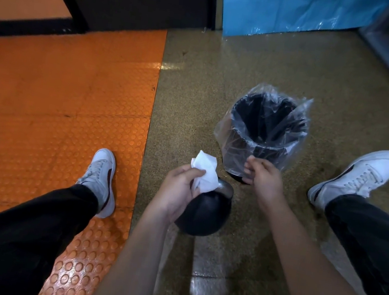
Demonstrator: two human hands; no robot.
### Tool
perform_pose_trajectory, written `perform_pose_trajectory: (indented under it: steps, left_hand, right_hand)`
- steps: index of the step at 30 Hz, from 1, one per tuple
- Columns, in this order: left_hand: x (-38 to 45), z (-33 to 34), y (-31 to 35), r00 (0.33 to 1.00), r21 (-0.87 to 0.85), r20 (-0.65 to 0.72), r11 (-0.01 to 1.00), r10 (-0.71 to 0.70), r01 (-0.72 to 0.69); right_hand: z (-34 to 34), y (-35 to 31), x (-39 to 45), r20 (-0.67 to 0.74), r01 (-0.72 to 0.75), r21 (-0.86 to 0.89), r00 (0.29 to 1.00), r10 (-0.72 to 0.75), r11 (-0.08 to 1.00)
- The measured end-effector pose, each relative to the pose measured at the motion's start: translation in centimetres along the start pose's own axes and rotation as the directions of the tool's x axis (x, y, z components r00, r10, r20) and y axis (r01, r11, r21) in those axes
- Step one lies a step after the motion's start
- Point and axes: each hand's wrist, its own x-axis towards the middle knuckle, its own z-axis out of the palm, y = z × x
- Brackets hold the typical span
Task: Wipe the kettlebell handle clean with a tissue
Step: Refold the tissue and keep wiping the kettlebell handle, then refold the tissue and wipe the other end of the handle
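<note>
The floor (222,76) splits into an orange studded mat (58,104) well to the left of both hands and a speckled brown stretch under them, where the person crouches with a white shoe planted on either side. Just beyond the fingers of the right hand stands a small black bin (262,129) lined with a loose clear plastic bag, its mouth open upward. Below and between the hands sits the black kettlebell (204,213), resting on the speckled floor with its round body showing under the left palm; its handle (226,188) shows only as a short shiny curve just to the right of the left fingers, the rest being hidden by tissue and hand. The left hand (178,189) has its fingers curled round a crumpled white tissue (206,171), pinching it so that the free end stands up above the knuckles while the lower part lies against the handle. The right hand (262,175) hangs near the bin's front, fingers loosely bent and holding nothing that can be seen; whether they touch the plastic liner cannot be told. The wiping step looks to be in hand, or close to its end, given the bin set so near. Next the left fingers would need to draw the tissue along the handle's uncovered curve, the right hand perhaps steadying the bell, before the tissue goes into the bin.
</note>
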Motion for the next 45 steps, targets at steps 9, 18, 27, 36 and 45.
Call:
perform_pose_trajectory:
  steps: [9, 18, 27, 36, 45]
  left_hand:
    - [1.5, 1.8, 5.8, 0.963, 0.249, 0.214, 0.944, 0.163, -0.215]
    - [1.6, 2.2, 11.2, 0.924, 0.325, 0.175, 0.866, 0.34, -0.38]
    - [1.7, 2.4, 12.6, 0.928, 0.386, 0.123, 0.845, 0.351, -0.371]
    - [0.4, 3.1, 12.7, 0.89, 0.639, 0.377, 0.624, 0.256, -0.45]
    - [1.4, 1.6, 14.0, 0.88, 0.677, 0.365, 0.562, 0.305, -0.476]
  right_hand:
    - [2.3, -10.6, -4.3, 0.498, 0.215, 0.032, 0.843, -0.203, 0.976]
    - [2.7, -14.4, -4.1, 0.391, 0.222, 0.21, 0.873, -0.29, 0.952]
    - [3.0, -15.1, -4.9, 0.326, 0.198, 0.36, 0.889, -0.322, 0.912]
    - [3.5, -16.6, -5.3, 0.235, 0.435, 0.093, 0.865, -0.444, 0.896]
    - [2.1, -18.2, -4.7, 0.199, 0.434, -0.019, 0.884, -0.422, 0.901]
